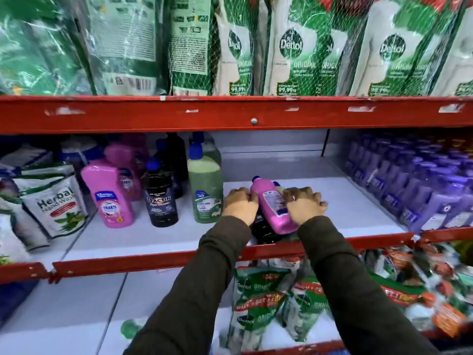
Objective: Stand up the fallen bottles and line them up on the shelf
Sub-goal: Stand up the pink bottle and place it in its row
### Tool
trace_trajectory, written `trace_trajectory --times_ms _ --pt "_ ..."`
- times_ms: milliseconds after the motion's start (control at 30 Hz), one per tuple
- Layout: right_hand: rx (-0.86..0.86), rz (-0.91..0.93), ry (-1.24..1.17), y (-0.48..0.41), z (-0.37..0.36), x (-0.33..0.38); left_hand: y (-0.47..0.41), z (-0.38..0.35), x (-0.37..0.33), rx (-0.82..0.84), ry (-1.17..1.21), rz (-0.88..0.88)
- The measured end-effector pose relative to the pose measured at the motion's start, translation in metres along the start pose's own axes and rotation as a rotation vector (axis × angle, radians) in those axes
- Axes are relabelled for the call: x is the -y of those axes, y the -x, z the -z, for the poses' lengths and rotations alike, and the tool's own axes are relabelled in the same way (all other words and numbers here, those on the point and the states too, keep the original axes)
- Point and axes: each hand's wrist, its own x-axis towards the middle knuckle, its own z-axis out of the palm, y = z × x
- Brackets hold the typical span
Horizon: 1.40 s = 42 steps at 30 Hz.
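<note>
A pink bottle (272,203) with a blue cap lies on its side atop a small pile on the white shelf (345,201), near its red front edge. A dark bottle (263,230) lies under it, and a bit of a yellow-green one (279,187) shows behind. My left hand (240,204) presses the pile's left side, fingers curled. My right hand (303,204) lies over the pink bottle's right side, fingers curled on it. To the left stand upright bottles: pink (107,193), black (161,198) and green (204,188), with more behind them.
Purple bottles (414,185) fill the shelf's right end. Herbal hand-wash pouches (55,206) crowd the left end. A red beam (230,114) with netted Dettol packs (291,47) hangs close above. Dettol refill pouches (268,298) lie on the shelf below.
</note>
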Motion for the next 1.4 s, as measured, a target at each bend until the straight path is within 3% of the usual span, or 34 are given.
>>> trace_trajectory --times_ms 167,267,333,467,567,967,1400 --pt "0.209 -0.014 -0.014 -0.020 -0.005 -0.004 -0.011 -0.009 -0.008 0.112 0.051 0.214" --pt "0.256 -0.058 -0.128 -0.028 -0.008 -0.007 -0.018 -0.022 -0.005 0.128 0.225 0.294" --pt "0.237 -0.075 -0.259 -0.030 -0.007 -0.008 -0.017 -0.027 -0.006 0.101 0.400 0.351" --pt "0.175 -0.124 -0.744 -0.032 -0.003 -0.011 -0.002 -0.026 -0.020 0.053 0.831 0.418" --pt "0.190 -0.117 -0.959 -0.026 0.008 -0.017 0.007 -0.022 -0.023 0.029 0.958 0.354" --pt "0.378 0.199 -1.132 0.037 0.030 0.014 0.050 0.051 0.013 0.000 0.970 0.151" --pt "0.443 0.347 -1.197 0.101 -0.039 0.151 0.077 0.166 0.137 -0.115 0.934 0.086"
